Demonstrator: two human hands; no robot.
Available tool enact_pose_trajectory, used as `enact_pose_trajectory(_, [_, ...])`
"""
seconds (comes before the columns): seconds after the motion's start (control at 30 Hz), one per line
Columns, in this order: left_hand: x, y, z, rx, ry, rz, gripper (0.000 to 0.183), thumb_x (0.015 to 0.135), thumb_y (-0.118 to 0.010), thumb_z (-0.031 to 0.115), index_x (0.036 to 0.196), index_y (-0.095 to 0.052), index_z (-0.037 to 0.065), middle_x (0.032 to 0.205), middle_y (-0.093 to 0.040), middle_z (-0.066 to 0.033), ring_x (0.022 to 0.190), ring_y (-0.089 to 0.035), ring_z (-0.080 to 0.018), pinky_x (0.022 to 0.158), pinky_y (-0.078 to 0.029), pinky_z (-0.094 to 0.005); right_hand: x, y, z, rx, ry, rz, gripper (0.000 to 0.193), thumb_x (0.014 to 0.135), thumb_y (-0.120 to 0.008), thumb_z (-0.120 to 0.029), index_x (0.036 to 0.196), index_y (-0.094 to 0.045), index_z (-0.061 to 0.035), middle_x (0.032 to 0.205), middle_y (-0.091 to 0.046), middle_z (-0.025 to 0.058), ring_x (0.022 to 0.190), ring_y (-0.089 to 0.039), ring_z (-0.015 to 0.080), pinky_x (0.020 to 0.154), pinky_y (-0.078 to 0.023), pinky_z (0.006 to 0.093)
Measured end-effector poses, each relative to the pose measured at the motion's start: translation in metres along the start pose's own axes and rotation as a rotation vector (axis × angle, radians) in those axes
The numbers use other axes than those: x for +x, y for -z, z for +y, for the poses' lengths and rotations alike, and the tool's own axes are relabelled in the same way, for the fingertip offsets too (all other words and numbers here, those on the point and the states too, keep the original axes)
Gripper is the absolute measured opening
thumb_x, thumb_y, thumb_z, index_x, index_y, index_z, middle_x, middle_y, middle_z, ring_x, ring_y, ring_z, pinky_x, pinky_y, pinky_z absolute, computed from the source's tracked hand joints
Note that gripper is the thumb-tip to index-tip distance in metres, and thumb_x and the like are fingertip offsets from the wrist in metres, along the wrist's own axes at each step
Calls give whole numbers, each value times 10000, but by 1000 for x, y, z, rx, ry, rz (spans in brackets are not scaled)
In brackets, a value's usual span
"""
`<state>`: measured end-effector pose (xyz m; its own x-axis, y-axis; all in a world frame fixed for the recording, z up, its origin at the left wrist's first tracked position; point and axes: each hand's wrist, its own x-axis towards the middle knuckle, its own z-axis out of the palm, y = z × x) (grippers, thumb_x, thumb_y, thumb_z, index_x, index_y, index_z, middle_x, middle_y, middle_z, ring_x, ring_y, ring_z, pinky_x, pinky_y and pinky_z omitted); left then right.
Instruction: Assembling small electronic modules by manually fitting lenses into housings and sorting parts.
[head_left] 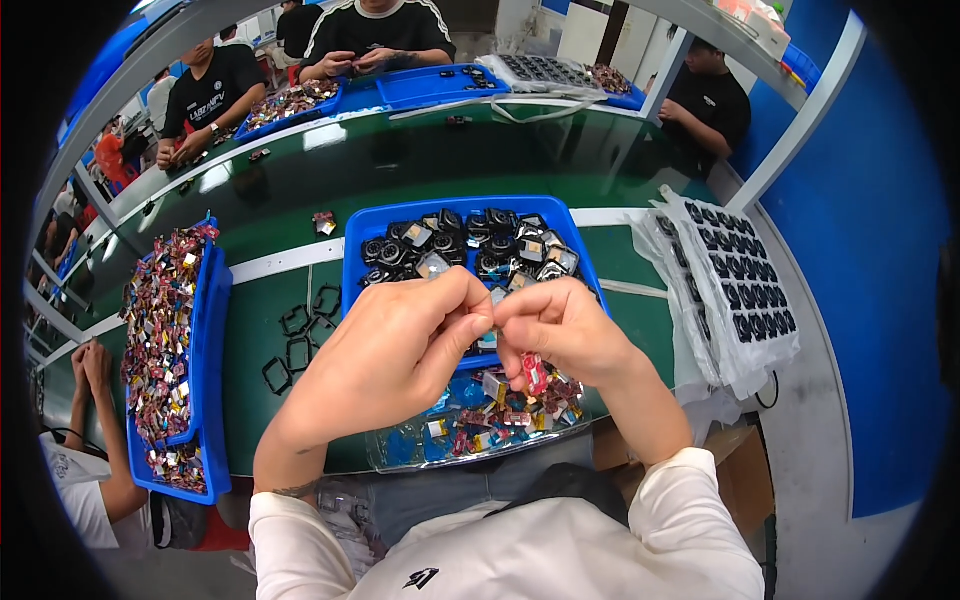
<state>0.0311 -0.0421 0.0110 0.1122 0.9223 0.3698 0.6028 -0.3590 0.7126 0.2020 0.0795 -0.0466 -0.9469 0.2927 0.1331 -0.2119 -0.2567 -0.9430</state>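
Both of my hands meet over the near edge of a blue tray [352, 250] of black watch-like casings [440, 235]. My left hand [395, 345] is closed, thumb and forefinger pinched together; whatever lies between them is too small to make out. Curled beside it, my right hand [570, 330] keeps a small red circuit board [535, 374] under its fingers. Below the hands lies a clear plastic tray [400, 452] with loose red boards, silver and yellow pieces and blue film.
At left stands a long blue bin [212, 330] heaped with red boards. Black frames [298, 352] lie on the green table [255, 400]. White trays of black parts [740, 265] are stacked at right. Several people sit around, one close at left [90, 480]. A metal frame [800, 130] spans overhead.
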Motion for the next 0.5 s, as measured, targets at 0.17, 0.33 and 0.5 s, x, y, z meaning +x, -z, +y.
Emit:
enact_pose_trajectory(0.17, [-2, 1, -3, 44, -71, 34, 23, 852, -554, 0, 851, -533, -9, 627, -508, -86, 515, -455, -153, 484, -367, -279, 1, -4, -3, 158, 72, 46, 187, 917, -582, -123, 1029, -599, 26, 762, -662, 129, 676, -658, 154, 596, -540, 269])
enact_pose_trajectory(0.33, [-5, 3, 2, 72, -68, 50, 20, 843, -549, -12, 851, -532, -5, 641, -518, -101, 520, -475, -186, 495, -379, -291, 3, 1, 6, 256, 154, 36, 194, 914, -587, -154, 1034, -609, -5, 803, -664, 119, 670, -647, 143, 575, -526, 261])
enact_pose_trajectory(0.5, [-3, 3, 3, 70, -78, 43, 13, 844, -543, -11, 850, -535, -3, 656, -531, -106, 535, -489, -214, 509, -394, -301, 9, 2, 6, 441, 165, 136, 241, 923, -566, -281, 1009, -603, -59, 847, -561, 26, 685, -530, 83, 577, -449, 234])
